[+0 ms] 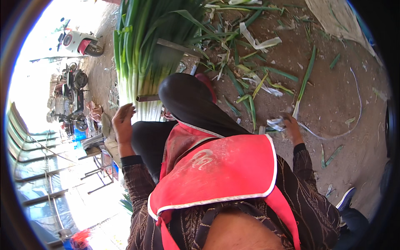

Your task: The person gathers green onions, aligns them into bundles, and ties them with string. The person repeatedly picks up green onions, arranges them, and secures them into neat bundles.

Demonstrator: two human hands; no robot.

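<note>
A large pile of long green onions or leeks (134, 59) lies before me, green tops away and white ends near my knees. A flat bar (147, 98) crosses their pale stalks. My left hand (124, 122) is raised beside the white ends with bent fingers and nothing visible in it. My right hand (291, 125) is low at the right, blurred, by a crumpled whitish strip (275, 124) and the white end of a loose stalk (304, 82). Whether it grips either is unclear. A thin pale strap (359, 107) curves over the ground from near that hand.
Trimmed leaves and peelings (250, 75) litter the dirt ground (334, 93). A pale sheet (337, 23) lies at the upper right. Another person's shoe (346, 198) shows at the lower right. Parked scooters (76, 43) and a small table (93, 151) stand at the left.
</note>
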